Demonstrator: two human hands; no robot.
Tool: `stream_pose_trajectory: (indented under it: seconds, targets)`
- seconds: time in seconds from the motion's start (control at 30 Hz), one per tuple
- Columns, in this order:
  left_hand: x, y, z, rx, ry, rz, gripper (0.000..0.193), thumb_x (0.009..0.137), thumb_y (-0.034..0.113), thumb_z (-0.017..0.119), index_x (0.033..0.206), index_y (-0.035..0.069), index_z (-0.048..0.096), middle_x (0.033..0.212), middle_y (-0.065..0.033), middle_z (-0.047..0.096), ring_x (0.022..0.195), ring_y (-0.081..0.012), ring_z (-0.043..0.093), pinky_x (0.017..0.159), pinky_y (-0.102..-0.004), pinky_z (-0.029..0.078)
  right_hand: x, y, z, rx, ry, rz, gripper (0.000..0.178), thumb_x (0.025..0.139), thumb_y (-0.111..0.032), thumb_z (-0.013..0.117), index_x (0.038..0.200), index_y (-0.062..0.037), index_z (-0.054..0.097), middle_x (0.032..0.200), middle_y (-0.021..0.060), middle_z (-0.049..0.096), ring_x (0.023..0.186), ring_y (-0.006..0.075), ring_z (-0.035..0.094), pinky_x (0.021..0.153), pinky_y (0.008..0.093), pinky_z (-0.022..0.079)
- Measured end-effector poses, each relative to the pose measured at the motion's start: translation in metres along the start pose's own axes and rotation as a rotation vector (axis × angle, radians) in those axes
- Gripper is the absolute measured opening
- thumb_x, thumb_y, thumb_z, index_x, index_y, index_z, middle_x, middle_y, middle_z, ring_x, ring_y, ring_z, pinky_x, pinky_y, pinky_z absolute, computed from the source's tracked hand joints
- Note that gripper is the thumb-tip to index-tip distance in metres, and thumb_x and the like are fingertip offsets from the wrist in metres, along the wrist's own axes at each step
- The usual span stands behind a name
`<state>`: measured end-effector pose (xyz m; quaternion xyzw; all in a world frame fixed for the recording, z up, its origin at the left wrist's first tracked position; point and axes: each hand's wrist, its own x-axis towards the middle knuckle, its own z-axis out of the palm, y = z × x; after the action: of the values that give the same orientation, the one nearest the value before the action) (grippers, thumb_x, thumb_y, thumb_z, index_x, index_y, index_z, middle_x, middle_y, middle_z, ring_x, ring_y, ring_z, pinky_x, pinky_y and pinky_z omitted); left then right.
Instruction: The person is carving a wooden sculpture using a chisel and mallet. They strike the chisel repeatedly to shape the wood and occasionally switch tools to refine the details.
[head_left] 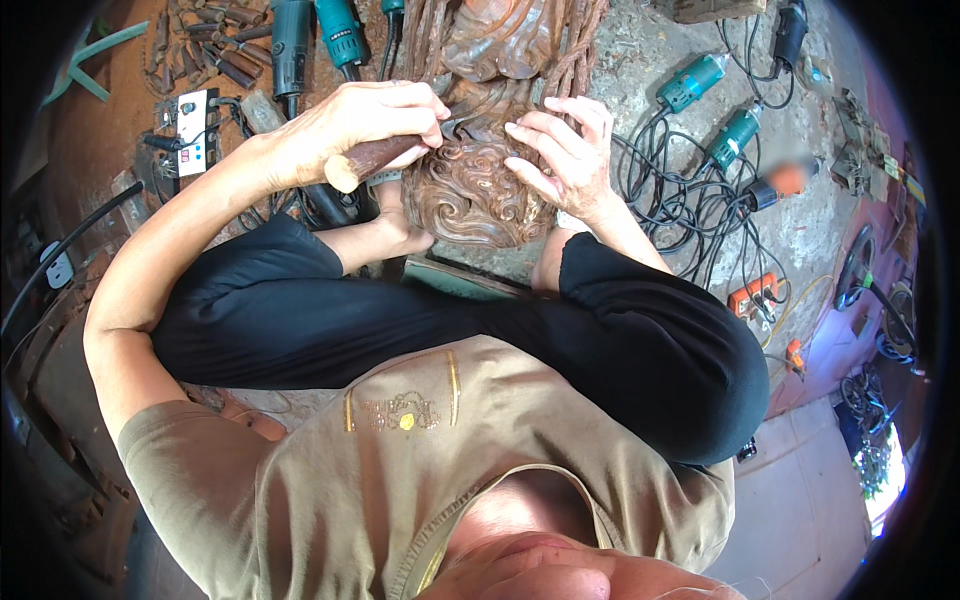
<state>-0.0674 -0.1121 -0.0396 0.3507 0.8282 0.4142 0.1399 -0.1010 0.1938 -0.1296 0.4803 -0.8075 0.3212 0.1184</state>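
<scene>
A brown wood carving (480,195) with deep swirling relief stands between my bent legs. Closed round a wooden-handled carving tool (365,162), my left hand (385,120) is at the carving's left side. The thick handle's pale butt end points down and left toward me; the tool's working end is hidden by my fingers and the wood. On the carving's right side rests my right hand (570,155), fingers apart and slightly bent, with no tool visible in it.
Teal power tools (735,135) with tangled black cords (665,190) lie at right. More power tools (292,50) are at the far left, near several wooden-handled tools (220,40) and a white control box (193,130). An orange power strip (753,295) sits beside my right knee.
</scene>
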Motion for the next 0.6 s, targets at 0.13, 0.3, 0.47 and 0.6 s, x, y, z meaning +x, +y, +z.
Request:
stream_pose_trajectory:
  seconds: [0.13, 0.3, 0.47, 0.6]
  targets:
    - [0.002, 0.005, -0.017, -0.093, -0.057, -0.016, 0.023, 0.080, -0.006, 0.076, 0.098, 0.003, 0.065, 0.103, -0.0123, 0.068, 0.102, -0.0302, 0.070, 0.088, -0.0366, 0.058, -0.002, 0.001, 0.002, 0.000, 0.012, 0.003, 0.036, 0.079, -0.038, 0.081, 0.107, -0.0156, 0.077, 0.108, -0.0021, 0.072, 0.120, 0.0254, 0.052, 0.102, 0.0464, 0.039]
    - [0.011, 0.006, -0.033, -0.121, -0.053, -0.089, 0.016, 0.086, 0.001, 0.075, 0.100, 0.001, 0.067, 0.104, -0.0133, 0.069, 0.101, -0.0296, 0.069, 0.088, -0.0388, 0.056, -0.003, 0.000, 0.003, -0.004, 0.019, 0.005, 0.037, 0.079, -0.039, 0.081, 0.107, -0.0159, 0.077, 0.107, -0.0021, 0.072, 0.120, 0.0252, 0.052, 0.101, 0.0464, 0.039]
    - [0.019, -0.001, -0.017, -0.139, 0.058, -0.029, 0.018, 0.088, 0.003, 0.076, 0.103, 0.000, 0.068, 0.112, -0.0155, 0.068, 0.105, -0.0288, 0.067, 0.089, -0.0380, 0.054, -0.003, 0.001, 0.002, 0.004, 0.003, 0.012, 0.036, 0.079, -0.039, 0.081, 0.108, -0.0165, 0.076, 0.108, -0.0025, 0.071, 0.120, 0.0234, 0.054, 0.105, 0.0466, 0.038]
    - [0.013, -0.009, -0.008, -0.153, 0.051, -0.012, 0.019, 0.088, 0.004, 0.076, 0.104, 0.000, 0.067, 0.113, -0.0159, 0.068, 0.106, -0.0298, 0.067, 0.090, -0.0392, 0.054, -0.002, 0.001, 0.001, 0.004, 0.000, 0.011, 0.037, 0.079, -0.038, 0.081, 0.107, -0.0151, 0.078, 0.107, -0.0018, 0.072, 0.120, 0.0254, 0.053, 0.102, 0.0456, 0.039]
